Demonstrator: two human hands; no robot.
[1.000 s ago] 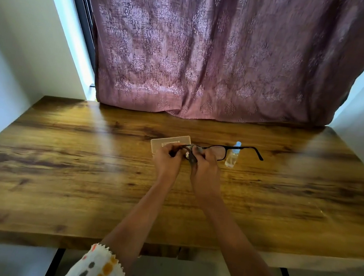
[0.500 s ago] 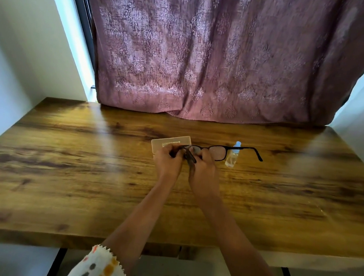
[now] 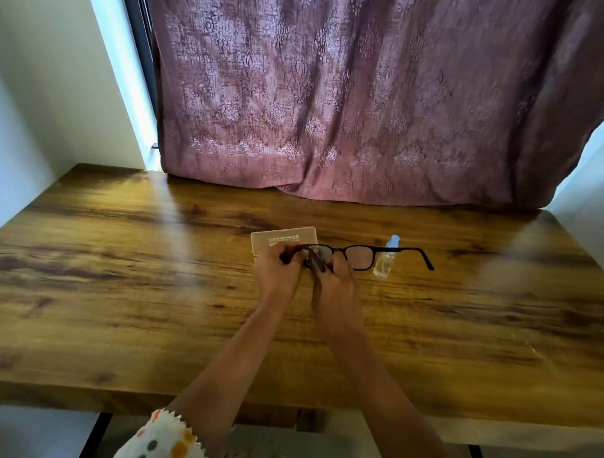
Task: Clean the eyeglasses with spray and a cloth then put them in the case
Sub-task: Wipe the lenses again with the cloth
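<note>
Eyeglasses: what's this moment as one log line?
left hand: holds eyeglasses | right hand: pinches cloth on them | spray bottle, case: on table

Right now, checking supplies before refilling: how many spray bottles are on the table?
1. The spray bottle stands on the table, just beyond the eyeglasses, right of the case; none seems hidden.

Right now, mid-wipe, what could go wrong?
1. The open temple of the eyeglasses crosses in front of the upright spray bottle; a swing could tip it.
2. The left hand and right hand both grip one end of the frame, so the far lens and temple stick out unsupported; hard rubbing may twist the frame.
</note>
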